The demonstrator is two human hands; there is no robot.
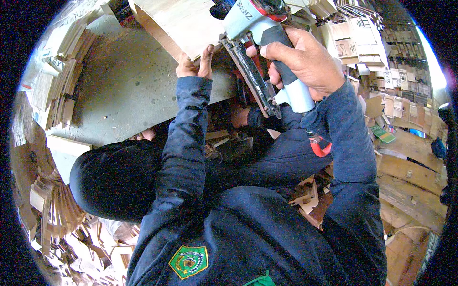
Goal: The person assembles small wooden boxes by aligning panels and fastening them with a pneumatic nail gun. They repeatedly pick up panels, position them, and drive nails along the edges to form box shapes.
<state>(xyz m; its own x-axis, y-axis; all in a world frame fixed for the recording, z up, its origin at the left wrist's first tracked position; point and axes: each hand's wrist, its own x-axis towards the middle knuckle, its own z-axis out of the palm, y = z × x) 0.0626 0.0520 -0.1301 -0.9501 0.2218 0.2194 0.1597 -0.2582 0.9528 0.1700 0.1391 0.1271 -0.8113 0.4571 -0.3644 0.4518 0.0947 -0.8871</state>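
Observation:
My right hand (310, 62) is wrapped round the dark grip of a light grey nail gun (243, 21). The gun's long black magazine slants down toward my lap, and its upper end is close to the right edge of a pale wooden box (179, 24). Whether the gun touches the wood I cannot tell. My left hand (194, 66) grips the box's near corner, with the thumb on the right side and the other fingers partly hidden. The box is tilted and its far end runs out of view. A red hose piece (319, 146) hangs below my right wrist.
A grey board (124, 81) lies in front of my legs, speckled with dust. Thin wooden panels (67, 81) are stacked at the left, and more pieces (52, 205) stand behind my knee. Bundled wooden parts (358, 45) and a green pack (383, 134) are at the right.

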